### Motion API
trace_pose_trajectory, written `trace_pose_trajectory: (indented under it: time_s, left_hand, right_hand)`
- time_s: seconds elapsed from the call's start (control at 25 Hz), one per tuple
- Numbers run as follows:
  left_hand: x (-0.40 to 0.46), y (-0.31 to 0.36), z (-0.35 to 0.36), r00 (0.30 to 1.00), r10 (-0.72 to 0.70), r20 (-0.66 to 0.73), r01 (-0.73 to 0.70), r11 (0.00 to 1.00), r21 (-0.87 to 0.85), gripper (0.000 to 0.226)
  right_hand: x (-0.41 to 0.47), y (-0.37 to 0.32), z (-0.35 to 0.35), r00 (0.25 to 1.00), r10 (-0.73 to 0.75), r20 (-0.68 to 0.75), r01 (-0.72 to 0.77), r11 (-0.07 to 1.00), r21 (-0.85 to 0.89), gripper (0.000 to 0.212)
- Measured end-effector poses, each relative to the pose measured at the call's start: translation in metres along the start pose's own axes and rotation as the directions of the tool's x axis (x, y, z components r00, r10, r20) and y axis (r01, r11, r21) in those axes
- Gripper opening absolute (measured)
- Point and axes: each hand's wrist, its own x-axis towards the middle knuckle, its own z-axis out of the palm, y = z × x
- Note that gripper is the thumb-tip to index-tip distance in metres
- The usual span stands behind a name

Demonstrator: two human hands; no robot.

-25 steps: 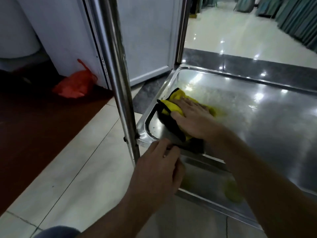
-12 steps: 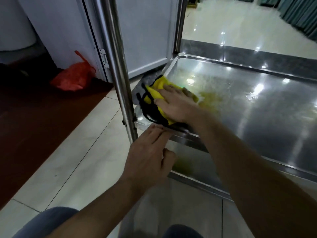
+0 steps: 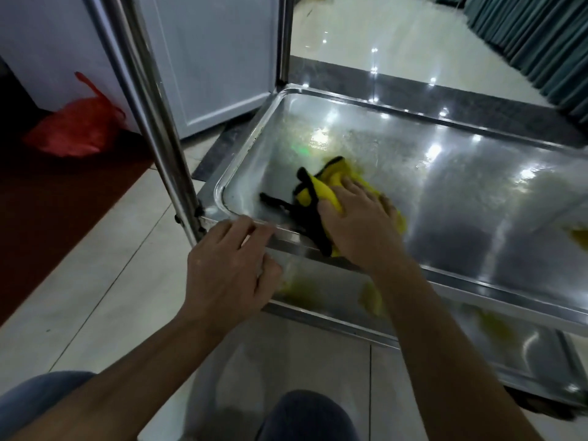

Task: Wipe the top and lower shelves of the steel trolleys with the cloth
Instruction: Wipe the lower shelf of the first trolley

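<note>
While your right hand [image 3: 362,224] presses flat-fingered on the soft, limp yellow-and-black cloth [image 3: 321,192], your open left hand [image 3: 229,268] steadies the slick steel trolley shelf [image 3: 477,198] rim.

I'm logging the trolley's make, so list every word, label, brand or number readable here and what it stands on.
None can be read: no text, label or number shows on the steel shelf, the upright post, the yellow cloth, the white door or the red bag.
</note>
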Motion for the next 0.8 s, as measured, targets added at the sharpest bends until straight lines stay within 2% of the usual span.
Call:
trace_pose_trajectory:
  time_s: [0.08,0.16,0.24,0.28,0.4,0.52,0.6,0.68,0.72,0.8]
  left_hand:
    - [0.001,0.002,0.001,1.0,0.006,-0.008,-0.006,1.0,-0.016,0.031]
    - [0.0,0.003,0.003,0.999,0.013,-0.029,-0.015,0.998,-0.067,0.03]
    - [-0.002,0.003,0.003,0.999,0.009,-0.053,-0.014,0.994,-0.107,0.031]
    - [-0.003,0.003,0.002,0.999,0.005,-0.05,-0.011,0.993,-0.117,0.032]
    - [-0.007,0.004,0.001,0.999,-0.023,-0.036,0.018,0.991,-0.135,0.036]
    - [-0.009,0.006,-0.001,0.998,-0.027,-0.056,0.017,0.986,-0.166,0.034]
    - [-0.009,0.004,0.0,0.997,-0.013,-0.075,0.001,0.987,-0.159,0.03]
    - [-0.008,0.001,0.001,0.997,-0.014,-0.073,0.001,0.986,-0.165,0.027]
    - [-0.008,0.001,0.002,0.997,-0.017,-0.072,0.003,0.984,-0.179,0.026]
    - [-0.008,0.002,0.001,0.998,-0.021,-0.054,0.01,0.98,-0.201,0.029]
  right_hand:
    - [-0.02,0.036,-0.014,0.977,0.171,-0.126,-0.175,0.984,-0.024,0.042]
    - [-0.026,0.052,-0.019,0.906,0.352,-0.233,-0.355,0.934,0.033,0.045]
    - [-0.008,0.049,-0.016,0.853,0.44,-0.279,-0.443,0.895,0.059,0.045]
    - [0.008,0.042,-0.014,0.857,0.436,-0.275,-0.446,0.894,0.026,0.044]
    - [0.061,0.011,-0.007,0.938,0.303,-0.165,-0.317,0.947,-0.06,0.047]
    - [0.088,-0.032,0.014,1.0,-0.007,0.002,0.007,0.998,-0.069,0.051]
    - [0.088,-0.063,0.027,0.956,-0.288,0.059,0.288,0.958,0.009,0.049]
    - [0.084,-0.073,0.038,0.882,-0.465,0.074,0.458,0.884,0.091,0.049]
    - [0.088,-0.068,0.04,0.874,-0.481,0.067,0.474,0.875,0.095,0.051]
    - [0.106,-0.056,0.035,0.929,-0.368,0.045,0.366,0.93,0.041,0.055]
